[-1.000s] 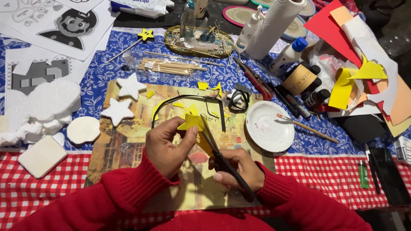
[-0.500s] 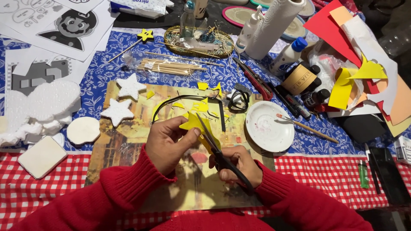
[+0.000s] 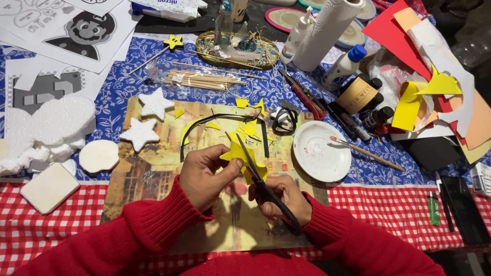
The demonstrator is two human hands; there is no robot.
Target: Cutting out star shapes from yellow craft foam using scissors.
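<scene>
Left hand (image 3: 207, 176): we are seeing its grip pinching the yellow foam star (image 3: 239, 156), holding it up just above the picture mat (image 3: 153, 168).
Right hand (image 3: 281, 197): its grip is clenching the handles of the black scissors (image 3: 266, 191).
Scissors: the blades are crossing the star's edge.
Nearby: two white foam stars (image 3: 148, 117) are lying on the desk (image 3: 66, 235), left of the hands.

bare placemat (image 3: 148, 174) left of hands, white plate (image 3: 319, 152) crowding right

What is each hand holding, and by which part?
Left hand pinches the yellow star cutout at its left edge; right hand holds black scissors by the handle loops.
</scene>
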